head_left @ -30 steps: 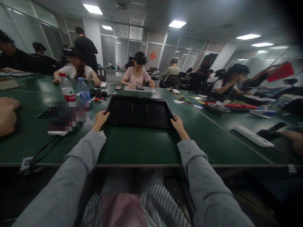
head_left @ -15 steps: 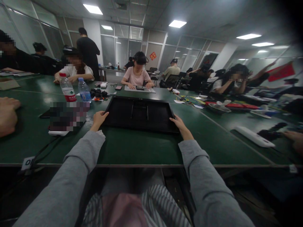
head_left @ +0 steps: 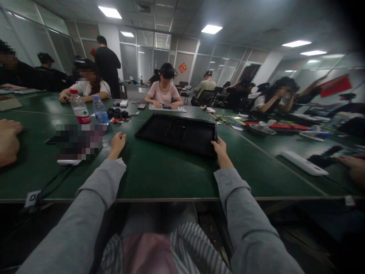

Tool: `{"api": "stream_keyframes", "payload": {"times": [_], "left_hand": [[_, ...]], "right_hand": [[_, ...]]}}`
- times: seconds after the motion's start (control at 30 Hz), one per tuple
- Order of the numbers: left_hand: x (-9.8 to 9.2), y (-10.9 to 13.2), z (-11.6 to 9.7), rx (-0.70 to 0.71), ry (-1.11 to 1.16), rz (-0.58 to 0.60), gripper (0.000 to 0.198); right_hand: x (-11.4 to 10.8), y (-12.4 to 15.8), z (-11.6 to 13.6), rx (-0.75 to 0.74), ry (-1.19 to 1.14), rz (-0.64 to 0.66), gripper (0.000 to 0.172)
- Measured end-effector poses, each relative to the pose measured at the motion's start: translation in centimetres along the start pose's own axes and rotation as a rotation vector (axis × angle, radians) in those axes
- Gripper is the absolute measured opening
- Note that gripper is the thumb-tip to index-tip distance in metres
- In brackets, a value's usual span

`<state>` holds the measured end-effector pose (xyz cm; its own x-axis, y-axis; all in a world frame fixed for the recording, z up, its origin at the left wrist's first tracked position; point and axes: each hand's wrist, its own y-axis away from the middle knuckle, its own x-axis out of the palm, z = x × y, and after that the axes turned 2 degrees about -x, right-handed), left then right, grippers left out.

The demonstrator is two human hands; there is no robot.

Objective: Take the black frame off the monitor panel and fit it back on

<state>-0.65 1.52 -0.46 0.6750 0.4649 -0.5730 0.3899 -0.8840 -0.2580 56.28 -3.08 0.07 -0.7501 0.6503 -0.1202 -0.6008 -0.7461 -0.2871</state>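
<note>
A black rectangular tray (head_left: pixel 176 135) with a raised rim and two thin bars across its middle lies turned at a slant on the green table (head_left: pixel 159 175). My right hand (head_left: pixel 220 150) grips its near right corner, thumb over the rim; the other fingers are partly hidden behind the edge. My left hand (head_left: pixel 118 144) is off to the left of the tray, apart from it, with loosely bent fingers and nothing in them.
Left of my left hand stand a red-capped bottle (head_left: pixel 80 108) and a blue-capped bottle (head_left: pixel 100 110). A blurred-out device (head_left: pixel 82 140) with a cable lies nearer. To the right is a white power strip (head_left: pixel 303 163). Another person's hand (head_left: pixel 10 142) rests at far left; a person (head_left: pixel 165 89) sits opposite.
My left hand has let go of the tray's left edge. The tray has turned clockwise and shifted right, its right side still in my right hand.
</note>
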Motion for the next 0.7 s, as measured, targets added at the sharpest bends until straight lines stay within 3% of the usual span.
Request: {"api": "stream_keyframes", "payload": {"times": [0.13, 0.27, 0.57, 0.63, 0.7], "left_hand": [[0.0, -0.1, 0.2, -0.023, 0.001, 0.021, 0.059], [0.1, -0.1, 0.4, -0.014, -0.001, 0.033, 0.056], [0.6, -0.3, 0.6, 0.007, -0.05, 0.027, 0.054], [0.6, -0.3, 0.6, 0.007, -0.061, 0.036, 0.053], [0.6, -0.2, 0.5, 0.006, -0.068, 0.04, 0.052]], "right_hand": [[-1.2, -0.3, -0.2, 0.019, 0.078, -0.242, 0.067], [-2.9, -0.4, -0.4, 0.131, 0.197, -0.48, 0.081], [-6.5, 0.6, 0.2, 0.321, 0.257, -0.837, 0.085], [-7.1, 0.9, 0.1, 0.347, 0.275, -0.9, 0.085], [-7.9, 1.4, 0.1, 0.272, 0.365, -0.822, 0.085]]}}
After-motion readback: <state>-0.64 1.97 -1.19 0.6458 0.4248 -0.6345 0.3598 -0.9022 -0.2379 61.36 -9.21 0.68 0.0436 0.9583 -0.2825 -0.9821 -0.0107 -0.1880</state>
